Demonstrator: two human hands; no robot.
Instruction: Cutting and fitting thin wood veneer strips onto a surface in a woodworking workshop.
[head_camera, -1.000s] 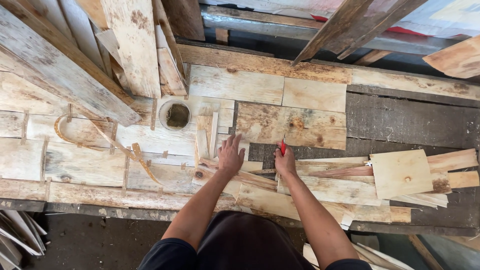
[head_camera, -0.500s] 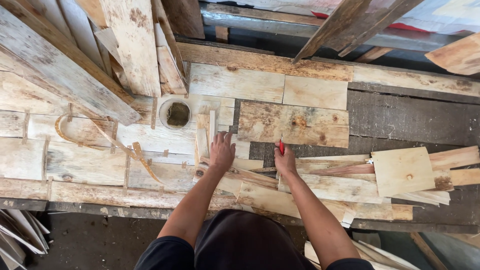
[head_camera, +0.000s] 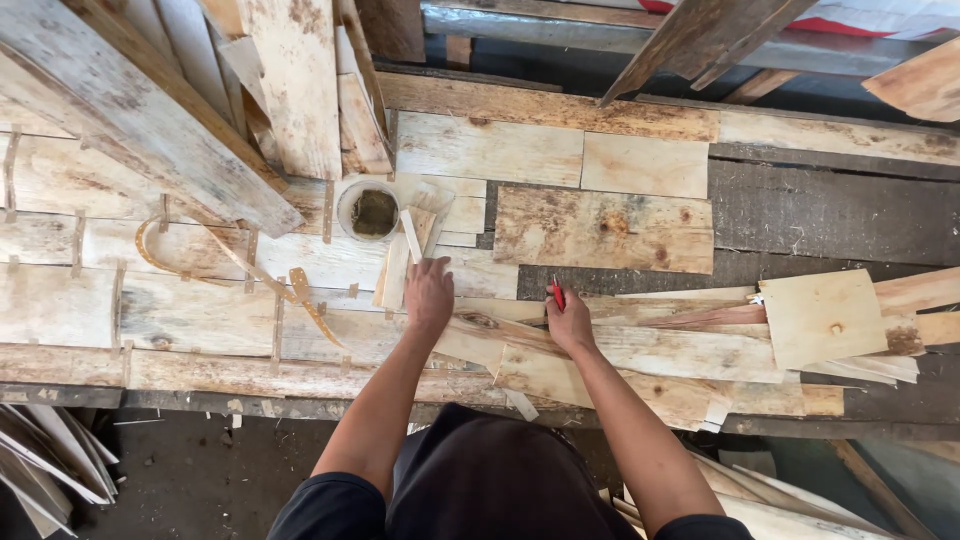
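Leftward now, left hand (head_camera: 428, 292) spreads open fingers by thin strips (head_camera: 400, 262) (small pot (head_camera: 367, 210) beyond); right hand (head_camera: 568, 320) grips red tool (head_camera: 557, 294).

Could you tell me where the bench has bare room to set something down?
The dark bare bench right of the large veneer sheet is free. Around the left hand, right hand and cup, strips overlap thickly.

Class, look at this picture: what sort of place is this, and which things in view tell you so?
Probably a wood veneer workshop: thin veneer sheets patched together across a rough workbench, offcut strips near the left hand, the right hand gripping a red tool.
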